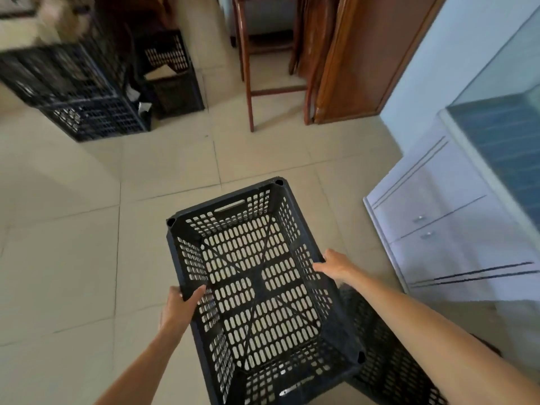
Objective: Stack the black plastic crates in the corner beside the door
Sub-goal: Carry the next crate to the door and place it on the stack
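An empty black perforated plastic crate (257, 287) hangs above the tiled floor in front of me, open side up. My left hand (179, 306) grips its left long rim, and my right hand (336, 266) grips the right long rim. Under my right forearm another black crate (388, 363) stands on the floor, partly hidden by the held crate and the arm. At the far left stands a stack of black crates (84, 92), with a further black crate (172, 80) just to its right.
A wooden stool (251, 83) and a brown wooden door (359, 62) stand ahead beyond the tiles. A white cabinet (447, 229) with a glass tank (502, 135) on top lines the right side. Beige floor tiles (73, 244) stretch to the left.
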Tool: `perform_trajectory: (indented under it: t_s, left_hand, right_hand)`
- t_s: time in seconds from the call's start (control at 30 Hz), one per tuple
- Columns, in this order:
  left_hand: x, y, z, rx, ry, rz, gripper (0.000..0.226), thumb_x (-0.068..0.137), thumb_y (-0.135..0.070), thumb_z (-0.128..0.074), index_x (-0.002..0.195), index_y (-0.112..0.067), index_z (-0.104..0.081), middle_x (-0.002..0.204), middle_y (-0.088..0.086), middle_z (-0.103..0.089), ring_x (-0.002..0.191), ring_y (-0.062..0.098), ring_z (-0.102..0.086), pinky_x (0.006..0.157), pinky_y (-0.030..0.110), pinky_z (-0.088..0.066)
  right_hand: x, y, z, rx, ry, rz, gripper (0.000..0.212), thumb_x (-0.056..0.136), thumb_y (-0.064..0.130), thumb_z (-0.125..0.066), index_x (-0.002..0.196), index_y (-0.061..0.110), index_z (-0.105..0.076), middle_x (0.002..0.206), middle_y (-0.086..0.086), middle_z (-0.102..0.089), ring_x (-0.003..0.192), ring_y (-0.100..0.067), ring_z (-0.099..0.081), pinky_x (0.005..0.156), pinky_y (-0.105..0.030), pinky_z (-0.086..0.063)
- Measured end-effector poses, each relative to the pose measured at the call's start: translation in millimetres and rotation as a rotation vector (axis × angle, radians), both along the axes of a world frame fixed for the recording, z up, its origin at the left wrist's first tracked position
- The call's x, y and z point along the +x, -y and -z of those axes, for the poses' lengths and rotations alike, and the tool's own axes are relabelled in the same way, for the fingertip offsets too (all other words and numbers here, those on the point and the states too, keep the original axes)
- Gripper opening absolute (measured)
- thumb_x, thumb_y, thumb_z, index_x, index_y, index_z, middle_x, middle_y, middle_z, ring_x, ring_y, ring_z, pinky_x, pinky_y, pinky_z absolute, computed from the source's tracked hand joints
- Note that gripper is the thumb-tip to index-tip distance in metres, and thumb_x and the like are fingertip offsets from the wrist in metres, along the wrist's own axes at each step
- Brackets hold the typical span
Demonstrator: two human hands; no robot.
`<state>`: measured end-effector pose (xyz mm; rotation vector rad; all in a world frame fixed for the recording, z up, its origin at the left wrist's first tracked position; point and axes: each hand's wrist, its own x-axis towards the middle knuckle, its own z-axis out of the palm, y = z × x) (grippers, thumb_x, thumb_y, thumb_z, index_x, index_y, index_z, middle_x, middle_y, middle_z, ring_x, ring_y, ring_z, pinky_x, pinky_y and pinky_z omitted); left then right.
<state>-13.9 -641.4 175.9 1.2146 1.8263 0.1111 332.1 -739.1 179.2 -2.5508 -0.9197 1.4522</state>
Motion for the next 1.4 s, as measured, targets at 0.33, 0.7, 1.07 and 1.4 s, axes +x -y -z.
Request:
perform_trajectory:
  t_s: [0.33, 0.7, 1.07, 1.4]
  left_hand:
    - [102, -44, -169, 0.216, -0.072, 0.438, 0.032, 0.092, -0.043, -0.058, 0.099, -0.014, -0.048, 0.083, 0.005, -0.061, 0.070, 0.019, -0.060, 0.064, 0.038, -0.052]
    - [204, -73, -236, 0.265, -0.036, 0.933, 0.049, 0.096, -0.048, -0.051, 0.111, -0.002, -0.057, 0.086, 0.005, -0.063, 0.072, 0.016, -0.061, 0.056, 0.025, -0.045]
    - [289, -11, -236, 0.331, -0.003, 1.477, 0.046, 0.095, -0.045, -0.051, 0.108, -0.002, -0.060, 0.094, 0.008, -0.063, 0.080, 0.022, -0.059, 0.066, 0.030, -0.043]
    - [338, 175, -247, 0.353, 0.069, 1.994, 0.029, 0.092, -0.031, -0.054, 0.082, -0.004, -0.054, 0.081, 0.009, -0.060, 0.079, 0.029, -0.057, 0.067, 0.032, -0.042]
  right_hand:
    - [53, 59, -166, 0.069, -0.027, 0.192, 0.018, 0.095, 0.023, -0.051, 0.086, 0.009, -0.055, 0.079, -0.003, -0.059, 0.061, -0.011, -0.053, 0.054, -0.018, -0.044]
    - [35, 130, -239, 0.078, 0.068, 0.695, 0.021, 0.095, 0.021, -0.051, 0.076, 0.015, -0.047, 0.074, -0.001, -0.054, 0.057, -0.007, -0.054, 0.040, -0.016, -0.039]
    - [-49, 248, -253, 0.184, 0.015, 1.335, 0.029, 0.099, 0.018, -0.047, 0.071, 0.012, -0.043, 0.074, -0.004, -0.049, 0.062, -0.017, -0.049, 0.045, -0.022, -0.039]
    - [-167, 405, -259, 0.091, 0.116, 1.721, 0.014, 0.094, 0.004, -0.043, 0.084, -0.001, -0.051, 0.077, -0.011, -0.052, 0.058, -0.016, -0.050, 0.037, -0.017, -0.040]
